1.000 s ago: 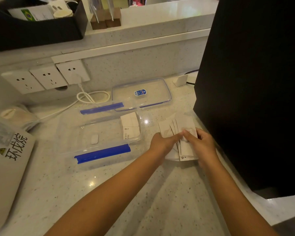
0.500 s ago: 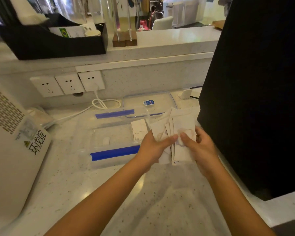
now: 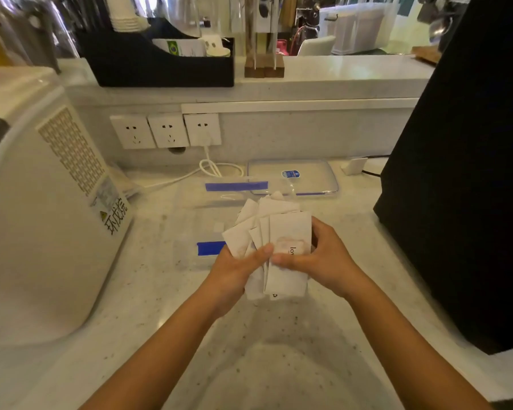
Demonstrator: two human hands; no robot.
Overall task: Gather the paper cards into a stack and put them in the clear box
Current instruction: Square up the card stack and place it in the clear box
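A fanned bunch of white paper cards (image 3: 289,232) is held up above the counter between both hands. My left hand (image 3: 234,272) grips the bunch from the left, thumb across the front. My right hand (image 3: 323,258) pinches the front card from the right. Behind the cards lies the clear box (image 3: 199,220) with blue clips, open; the cards hide its right part. Its clear lid (image 3: 308,177) with a blue sticker rests flat further back.
A large white appliance (image 3: 42,220) stands at the left. A tall black machine (image 3: 462,173) blocks the right side. Wall sockets (image 3: 166,130) with a white cable (image 3: 216,168) sit behind the box. A black organiser (image 3: 157,63) stands on the raised ledge.
Both hands have lifted the cards off the counter and drawn them together into a fan in front of the box. The view has tilted upward.
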